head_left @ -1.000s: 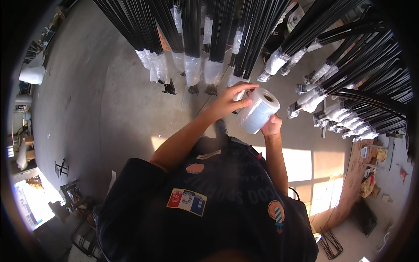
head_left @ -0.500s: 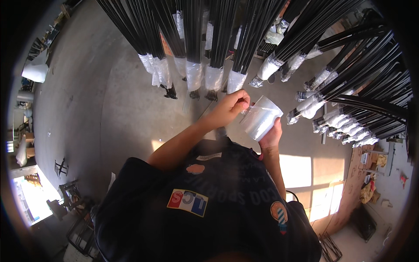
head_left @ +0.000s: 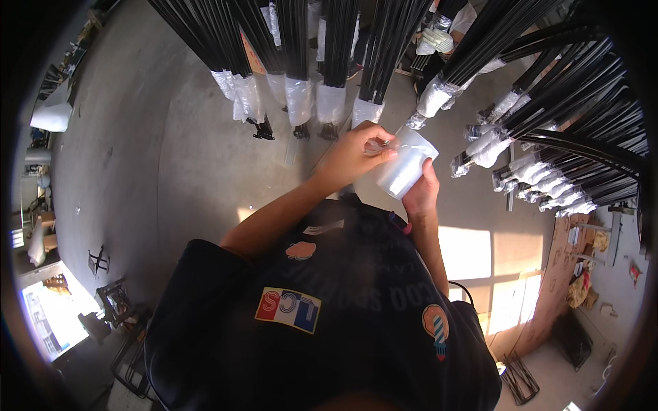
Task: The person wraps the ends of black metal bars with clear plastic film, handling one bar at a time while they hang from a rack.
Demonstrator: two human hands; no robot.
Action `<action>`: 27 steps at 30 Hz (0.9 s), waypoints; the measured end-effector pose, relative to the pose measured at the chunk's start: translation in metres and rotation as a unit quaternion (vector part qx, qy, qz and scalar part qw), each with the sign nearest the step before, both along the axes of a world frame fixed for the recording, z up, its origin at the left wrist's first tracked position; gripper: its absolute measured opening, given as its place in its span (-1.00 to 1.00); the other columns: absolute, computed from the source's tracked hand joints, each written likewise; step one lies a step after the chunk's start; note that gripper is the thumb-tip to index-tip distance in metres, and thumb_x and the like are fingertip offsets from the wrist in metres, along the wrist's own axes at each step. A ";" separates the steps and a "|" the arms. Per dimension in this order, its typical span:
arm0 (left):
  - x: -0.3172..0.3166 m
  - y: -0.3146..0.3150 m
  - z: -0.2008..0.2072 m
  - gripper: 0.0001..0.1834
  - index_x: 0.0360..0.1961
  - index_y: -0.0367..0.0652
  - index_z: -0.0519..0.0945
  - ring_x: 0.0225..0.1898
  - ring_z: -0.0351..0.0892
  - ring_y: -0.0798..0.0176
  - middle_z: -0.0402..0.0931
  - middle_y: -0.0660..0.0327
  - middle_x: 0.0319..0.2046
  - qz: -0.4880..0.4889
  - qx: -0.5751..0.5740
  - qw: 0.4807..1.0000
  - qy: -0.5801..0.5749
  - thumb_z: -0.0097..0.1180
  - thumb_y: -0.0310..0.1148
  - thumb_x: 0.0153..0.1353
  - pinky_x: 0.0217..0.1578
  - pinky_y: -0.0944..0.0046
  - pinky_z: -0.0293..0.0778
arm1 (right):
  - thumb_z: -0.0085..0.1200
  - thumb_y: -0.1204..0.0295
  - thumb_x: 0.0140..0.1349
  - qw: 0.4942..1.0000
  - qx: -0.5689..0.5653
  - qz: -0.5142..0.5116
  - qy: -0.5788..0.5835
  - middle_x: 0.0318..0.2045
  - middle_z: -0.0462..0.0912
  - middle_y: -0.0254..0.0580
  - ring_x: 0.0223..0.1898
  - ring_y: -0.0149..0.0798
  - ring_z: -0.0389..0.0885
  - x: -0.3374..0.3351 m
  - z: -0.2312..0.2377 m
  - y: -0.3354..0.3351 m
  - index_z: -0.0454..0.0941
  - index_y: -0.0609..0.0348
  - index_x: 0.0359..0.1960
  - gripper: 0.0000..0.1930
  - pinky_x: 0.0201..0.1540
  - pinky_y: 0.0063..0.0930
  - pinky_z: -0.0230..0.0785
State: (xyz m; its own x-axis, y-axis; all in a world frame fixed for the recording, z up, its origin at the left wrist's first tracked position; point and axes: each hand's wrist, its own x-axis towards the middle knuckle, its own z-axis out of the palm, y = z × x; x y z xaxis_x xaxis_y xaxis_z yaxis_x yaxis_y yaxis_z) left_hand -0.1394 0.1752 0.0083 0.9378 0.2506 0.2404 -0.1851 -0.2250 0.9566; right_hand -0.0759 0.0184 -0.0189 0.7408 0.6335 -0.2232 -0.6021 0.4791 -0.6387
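A roll of clear plastic film (head_left: 406,171) is tilted in front of my chest. My right hand (head_left: 423,192) grips it from the right and below, thumb along its side. At the upper left of the roll, my left hand (head_left: 362,154) has its thumb and fingers pinched on the film's loose edge, of which only a small glossy part shows. Just beyond my hands stand bundles of long black rods (head_left: 380,65), their lower ends wrapped in clear film (head_left: 367,111).
More wrapped black bundles (head_left: 548,147) fan out on the right. Behind the rods shows another person's white-gloved hand (head_left: 436,41). Grey concrete floor (head_left: 199,151) stretches left, with a small dark stand (head_left: 97,260). Cardboard (head_left: 538,281) lines the right side.
Both hands and the roll sit slightly higher in the picture. My left thumb now lies straighter against the film. More of the other person's gloved hand shows behind the rods.
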 end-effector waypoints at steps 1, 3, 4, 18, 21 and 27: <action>0.000 -0.007 -0.004 -0.80 -0.29 -0.25 0.51 -0.35 0.49 0.31 0.46 0.17 -0.39 0.032 -0.052 0.998 0.013 0.13 -0.42 0.03 -0.31 0.40 0.40 | 0.03 0.05 0.02 1.000 0.002 0.002 0.013 -0.03 0.37 -0.03 0.02 -0.11 0.33 -0.002 0.003 0.001 0.21 0.34 0.04 -0.32 0.10 -0.27 0.13; 0.001 -0.012 -0.014 -0.91 -0.40 -0.29 0.47 -0.37 0.48 0.39 0.47 0.21 -0.38 0.092 -0.092 0.991 -0.015 0.03 -0.47 0.09 -0.36 0.42 0.41 | 0.01 0.15 0.01 0.998 0.044 0.020 0.034 -0.02 0.37 -0.03 0.04 -0.11 0.31 -0.004 0.007 0.005 0.22 0.35 0.04 -0.38 0.12 -0.26 0.08; 0.002 -0.012 -0.014 -0.91 -0.40 -0.29 0.46 -0.38 0.47 0.40 0.47 0.20 -0.37 0.097 -0.101 0.990 -0.034 0.00 -0.47 0.10 -0.37 0.43 0.40 | 0.01 0.17 0.00 0.997 0.056 0.026 0.038 -0.02 0.37 -0.03 0.04 -0.11 0.30 -0.005 0.008 0.005 0.22 0.34 0.04 -0.39 0.12 -0.26 0.08; 0.005 -0.021 0.006 -0.81 -0.34 -0.21 0.31 -0.61 0.33 0.32 0.33 0.20 -0.64 0.202 0.022 0.979 -0.012 -0.20 -0.30 0.26 -0.56 0.35 0.28 | 0.02 0.24 0.05 0.998 -0.025 -0.049 0.031 -0.15 0.46 -0.06 -0.11 -0.17 0.45 -0.002 0.014 0.013 0.27 0.35 -0.02 -0.48 -0.02 -0.34 0.27; 0.007 -0.012 0.008 -0.78 -0.34 -0.23 0.34 -0.69 0.23 0.51 0.28 0.35 -0.67 0.126 0.018 0.992 0.005 -0.17 -0.26 0.26 -0.67 0.45 0.19 | 0.01 0.22 0.06 0.997 -0.042 -0.060 -0.037 -0.11 0.44 -0.06 -0.08 -0.17 0.42 0.002 0.006 0.007 0.26 0.34 0.00 -0.47 0.01 -0.32 0.24; -0.007 0.018 -0.001 -0.75 -0.47 -0.31 0.47 -0.49 0.40 0.45 0.44 0.19 -0.57 -0.048 -0.041 0.989 0.130 0.11 -0.30 0.06 -0.47 0.38 0.31 | 0.03 0.21 -0.08 0.992 0.072 0.083 0.056 0.01 0.35 0.01 0.04 -0.06 0.31 -0.006 -0.002 -0.011 0.21 0.33 0.05 -0.35 0.13 -0.21 0.08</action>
